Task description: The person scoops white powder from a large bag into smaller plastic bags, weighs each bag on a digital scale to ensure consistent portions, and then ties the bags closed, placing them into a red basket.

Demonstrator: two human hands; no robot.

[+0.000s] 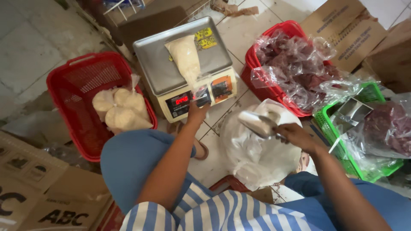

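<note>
A digital scale (171,64) with a steel tray and a lit red display stands on the tiled floor ahead of me. A clear bag of white powder (186,55) lies on its tray. My left hand (198,112) grips the open neck of that bag at the scale's front edge. My right hand (295,136) holds a metal scoop (258,124) above a big white plastic sack (257,149) between my knees.
A red basket (75,81) at the left holds several filled bags of white powder (120,110). A second red basket (257,70) and a green basket (342,149) at the right hold bags of dark reddish goods. Cardboard boxes (342,30) stand around.
</note>
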